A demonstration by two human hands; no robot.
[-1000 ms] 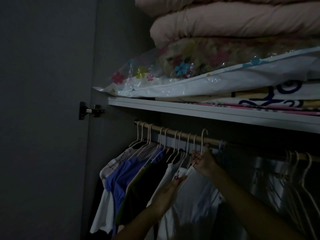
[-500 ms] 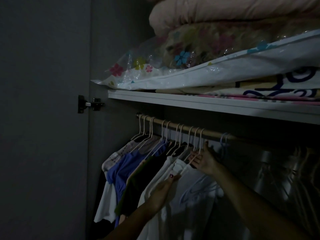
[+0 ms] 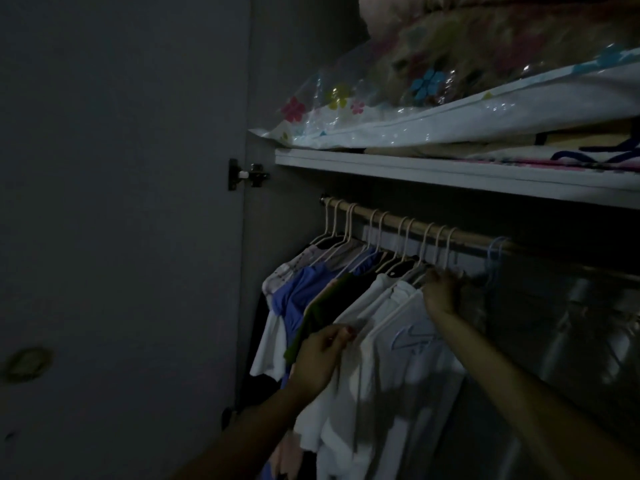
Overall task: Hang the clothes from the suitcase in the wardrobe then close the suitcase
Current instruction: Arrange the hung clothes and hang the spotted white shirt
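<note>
Inside the dim wardrobe (image 3: 450, 174), lower centre, a white shirt (image 3: 398, 358) hangs from the rail (image 3: 391, 218). Left hand (image 3: 320, 358) pinches its shoulder; right hand (image 3: 441, 289) grips the hanger neck. Best levelled before letting go, hook fully seated.

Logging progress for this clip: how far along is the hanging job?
Done: about ten hangers sit hooked on the rail. In hand: the right hand is at the white shirt hanger's neck, the left hand grips cloth beside it. Left: the suitcase is out of view, so closing remains unconfirmed.
</note>
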